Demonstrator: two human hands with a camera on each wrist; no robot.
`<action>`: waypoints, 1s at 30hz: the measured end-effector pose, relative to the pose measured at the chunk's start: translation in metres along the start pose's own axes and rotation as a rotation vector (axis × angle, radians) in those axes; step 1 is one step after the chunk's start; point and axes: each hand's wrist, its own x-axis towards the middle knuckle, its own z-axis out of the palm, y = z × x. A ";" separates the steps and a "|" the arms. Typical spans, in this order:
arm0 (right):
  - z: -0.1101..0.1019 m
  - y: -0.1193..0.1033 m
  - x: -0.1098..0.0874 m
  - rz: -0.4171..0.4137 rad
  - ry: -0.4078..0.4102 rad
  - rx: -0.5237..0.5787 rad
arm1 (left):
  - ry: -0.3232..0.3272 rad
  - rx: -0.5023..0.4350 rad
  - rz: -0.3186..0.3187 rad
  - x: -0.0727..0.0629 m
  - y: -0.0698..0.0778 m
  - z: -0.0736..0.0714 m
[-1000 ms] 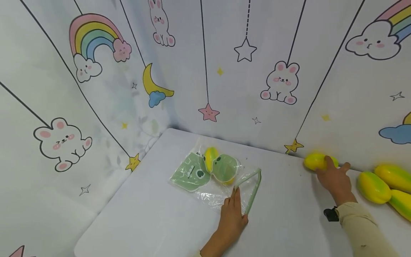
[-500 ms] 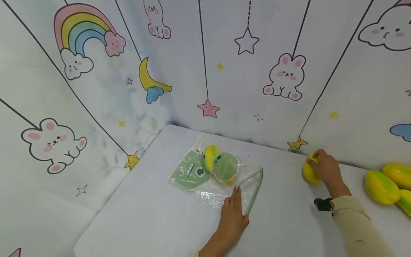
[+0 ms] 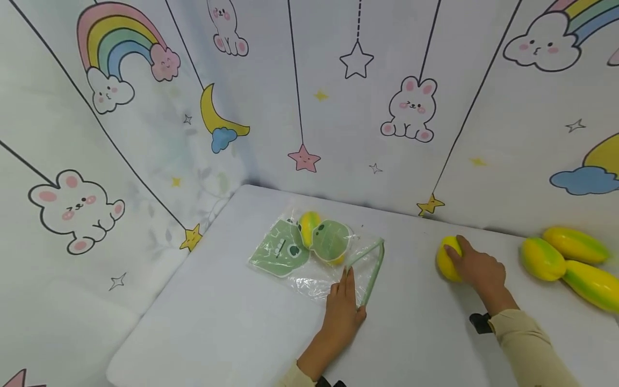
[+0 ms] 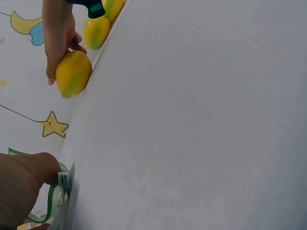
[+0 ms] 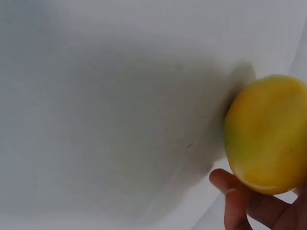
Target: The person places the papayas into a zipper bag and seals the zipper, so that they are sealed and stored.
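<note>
A clear zip bag (image 3: 279, 251) with green cartoon shapes printed on it lies on the table, a yellow-green fruit (image 3: 308, 222) partly visible inside. My left hand (image 3: 340, 303) holds its mouth apart along the green zip edge (image 3: 375, 272), index and middle fingers at one side and thumb at the other. A white slider (image 4: 64, 178) shows beside that hand in the left wrist view. To the right, my right hand (image 3: 482, 270) grips a yellow mango-like fruit (image 3: 446, 262) with green streaks. The right wrist view shows the fruit (image 5: 266, 136) close over the white surface, fingers along its side.
Three more yellow-green fruits sit at the table's right: a rounded one (image 3: 543, 259), a longer one (image 3: 576, 245) by the wall and another long one (image 3: 594, 285) in front. A wall (image 3: 329, 123) with cartoon drawings runs behind the white table (image 3: 203, 322).
My right hand has closed round the fruit near the back edge and brought it forward and slightly left. The left hand stays at the bag's mouth. The head view has shifted somewhat.
</note>
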 end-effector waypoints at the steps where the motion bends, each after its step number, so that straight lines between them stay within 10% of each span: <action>1: 0.000 -0.001 -0.005 -0.008 -0.009 0.010 | -0.001 -0.011 -0.007 0.000 0.000 -0.001; 13: -0.013 -0.010 -0.058 -0.091 -0.233 0.280 | -0.001 -0.026 -0.007 0.000 0.003 -0.003; 30: -0.004 -0.029 -0.088 -0.165 -0.020 0.201 | 0.001 -0.042 -0.011 0.000 0.003 -0.002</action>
